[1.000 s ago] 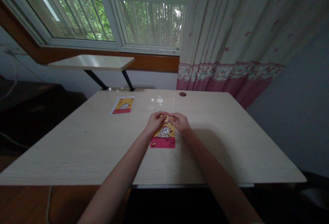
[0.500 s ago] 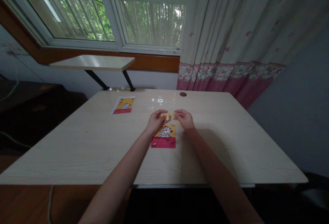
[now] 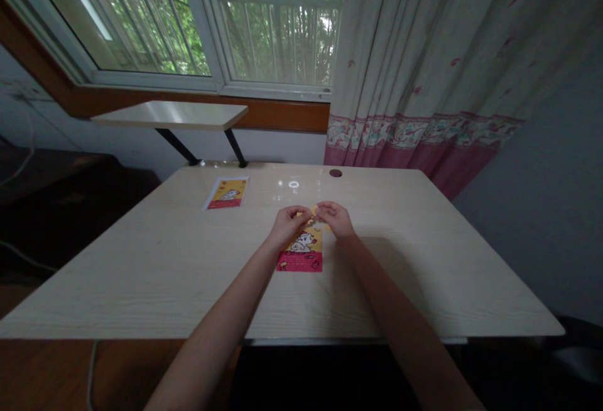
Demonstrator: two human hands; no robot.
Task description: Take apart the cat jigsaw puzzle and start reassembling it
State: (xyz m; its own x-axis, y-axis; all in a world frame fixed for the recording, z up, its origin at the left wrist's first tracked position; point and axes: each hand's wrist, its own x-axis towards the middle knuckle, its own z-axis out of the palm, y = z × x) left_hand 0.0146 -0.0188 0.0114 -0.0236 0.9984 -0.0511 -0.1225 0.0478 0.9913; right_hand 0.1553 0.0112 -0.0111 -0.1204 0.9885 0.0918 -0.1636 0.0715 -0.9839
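Note:
Just beyond a partly assembled jigsaw puzzle, my two hands meet over the table. My left hand pinches yellow puzzle pieces, largely covered by the fingers. My right hand is closed on a small yellow puzzle piece, held against the ones in the left. The puzzle shows a white cartoon animal on yellow above a red strip; the left hand and wrist cover part of its upper left. Another yellow piece lies on the table below the right hand, partly hidden.
A picture card with the same cartoon lies at the far left of the table. Behind it a small raised shelf stands on black supports. A round brown cable hole is near the back edge, before the curtain.
My hands have come together, closing the gap between the pieces they hold. The left moved slightly right; the right moved slightly left. The puzzle and the card have stayed put.

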